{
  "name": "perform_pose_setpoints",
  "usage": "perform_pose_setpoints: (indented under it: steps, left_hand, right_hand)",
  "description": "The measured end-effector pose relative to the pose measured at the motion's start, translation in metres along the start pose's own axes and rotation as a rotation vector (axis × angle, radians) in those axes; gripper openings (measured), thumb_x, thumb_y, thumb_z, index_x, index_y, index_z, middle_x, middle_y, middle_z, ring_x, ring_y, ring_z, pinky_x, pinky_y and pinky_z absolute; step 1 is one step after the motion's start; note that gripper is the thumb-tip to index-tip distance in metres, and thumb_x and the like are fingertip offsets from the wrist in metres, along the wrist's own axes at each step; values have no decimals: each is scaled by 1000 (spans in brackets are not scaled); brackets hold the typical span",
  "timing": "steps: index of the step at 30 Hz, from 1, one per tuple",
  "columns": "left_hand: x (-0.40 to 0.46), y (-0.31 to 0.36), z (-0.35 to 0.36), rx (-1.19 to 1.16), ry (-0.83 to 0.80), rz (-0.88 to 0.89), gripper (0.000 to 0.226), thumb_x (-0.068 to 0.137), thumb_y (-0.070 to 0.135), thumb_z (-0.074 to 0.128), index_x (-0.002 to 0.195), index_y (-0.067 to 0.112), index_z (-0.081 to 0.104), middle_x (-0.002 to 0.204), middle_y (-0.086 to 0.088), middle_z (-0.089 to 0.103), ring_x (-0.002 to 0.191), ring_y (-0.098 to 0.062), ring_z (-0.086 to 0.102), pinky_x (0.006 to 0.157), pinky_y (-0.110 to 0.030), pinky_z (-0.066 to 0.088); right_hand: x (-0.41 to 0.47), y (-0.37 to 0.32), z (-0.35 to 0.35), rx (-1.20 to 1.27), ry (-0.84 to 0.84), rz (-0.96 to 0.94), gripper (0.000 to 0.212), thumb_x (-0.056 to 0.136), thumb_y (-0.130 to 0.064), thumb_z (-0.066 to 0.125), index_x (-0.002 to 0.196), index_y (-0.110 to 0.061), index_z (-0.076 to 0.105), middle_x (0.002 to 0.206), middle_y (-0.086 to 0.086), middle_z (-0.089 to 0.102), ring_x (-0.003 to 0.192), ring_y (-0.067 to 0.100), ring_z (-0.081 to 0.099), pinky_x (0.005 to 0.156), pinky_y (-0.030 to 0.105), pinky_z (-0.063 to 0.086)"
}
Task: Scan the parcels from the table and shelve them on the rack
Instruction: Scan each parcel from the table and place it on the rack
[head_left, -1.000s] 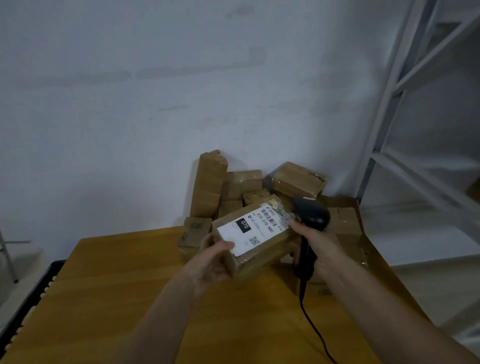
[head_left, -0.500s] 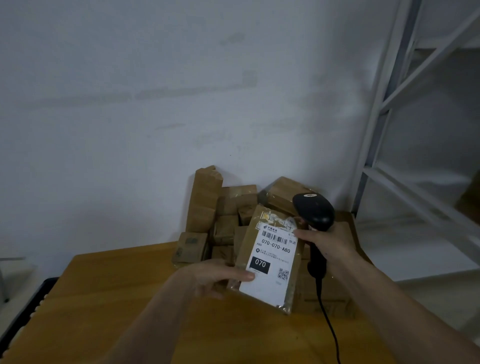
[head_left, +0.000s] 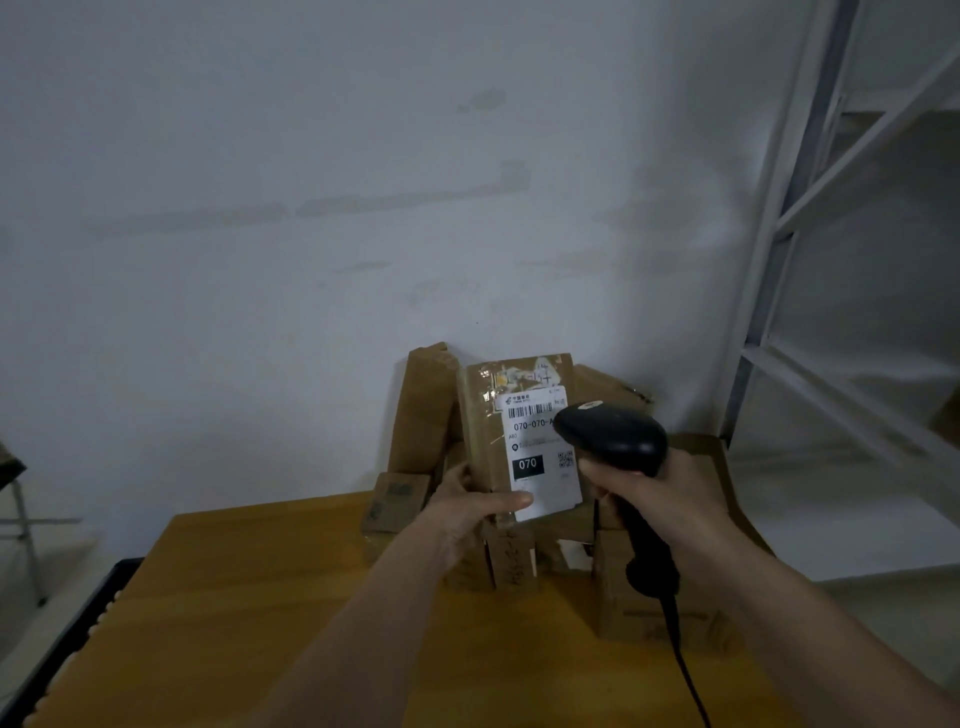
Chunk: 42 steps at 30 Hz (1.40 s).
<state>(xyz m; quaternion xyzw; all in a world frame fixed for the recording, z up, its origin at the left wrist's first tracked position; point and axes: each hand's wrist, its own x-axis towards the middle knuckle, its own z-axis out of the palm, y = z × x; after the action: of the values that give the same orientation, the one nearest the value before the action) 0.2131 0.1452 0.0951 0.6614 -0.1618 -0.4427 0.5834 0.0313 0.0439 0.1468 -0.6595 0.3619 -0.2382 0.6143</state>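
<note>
Left hand (head_left: 467, 512) is clamped on the brown taped cardboard parcel (head_left: 511, 441), holding it upright above the yellow wooden bench (head_left: 249, 613) so its white label faces the black corded barcode scanner (head_left: 618, 441) gripped tight in the right hand (head_left: 660, 493), looks mid-scan.

We count two hands: left hand (head_left: 462, 512), right hand (head_left: 657, 493). One scanner (head_left: 615, 441). One parcel (head_left: 519, 431) held up with one label (head_left: 537, 452). Bench (head_left: 291, 613) pile at twelve o'clock: parcels overlap, number indeterminate. One rack (head_left: 810, 218) at two o'clock.
</note>
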Motion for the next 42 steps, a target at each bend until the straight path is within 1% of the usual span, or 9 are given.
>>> perform_pose_setpoints:
  steps: [3,5,10,17,19,24,30,38,42]
  left_hand:
    - [-1,4,-1,-47,7,20,103,64,4,86,148,15,26,106,3,56,90,-18,57,59,-36,54]
    - [-1,6,-3,-64,32,41,118,49,10,92,148,15,28,120,-3,57,102,-24,57,70,-44,57]
    - [-2,9,-2,-71,61,75,127,32,20,96,144,19,35,129,-5,56,110,-25,54,69,-39,53]
    - [0,9,3,-67,23,69,106,59,7,88,147,17,30,125,-4,54,102,-22,52,65,-36,52]
    - [0,8,4,-53,15,75,114,51,12,90,147,17,30,122,-2,55,109,-25,51,77,-42,53]
    - [-3,9,11,-56,-6,97,119,42,14,91,145,17,31,124,-4,56,113,-26,52,73,-36,52]
    - [-8,10,27,-42,-17,151,151,13,32,99,147,18,31,131,-5,56,122,-29,51,104,-53,43]
    - [-16,1,66,-60,-38,151,151,14,32,100,148,17,32,131,-4,57,122,-27,52,103,-50,46]
    - [-20,-9,85,-35,-43,127,107,53,10,91,144,15,35,124,-2,58,102,-16,55,73,-28,49]
  right_hand:
    - [-12,-2,-1,-16,-47,-33,12,82,-19,73,81,-8,70,71,9,70,58,15,61,59,27,50]
    - [-18,-3,-2,-16,-67,-50,10,83,-18,72,83,-9,69,76,10,71,59,16,61,59,27,50]
    - [-25,-5,-8,-39,-69,-89,12,83,-21,72,81,-9,71,84,22,69,62,20,61,64,33,50]
    - [-32,-6,-12,-68,-75,-115,13,83,-23,71,84,-9,71,80,18,69,63,15,64,68,30,52]
    - [-34,-6,-13,-71,-76,-121,12,83,-22,71,85,-10,71,79,15,70,63,13,65,68,28,53]
    - [-38,-4,-19,-86,-60,-114,15,83,-25,72,89,-12,71,77,11,71,64,11,66,64,25,51]
    - [-46,-1,-30,0,7,-78,18,79,-23,76,95,-20,69,84,11,72,79,21,69,71,32,54]
    - [-57,8,-65,63,69,-41,20,79,-19,76,96,-20,66,78,9,69,75,19,65,70,32,51]
    - [-66,18,-81,98,93,-8,19,78,-17,76,95,-19,66,80,10,68,77,21,65,70,31,52]
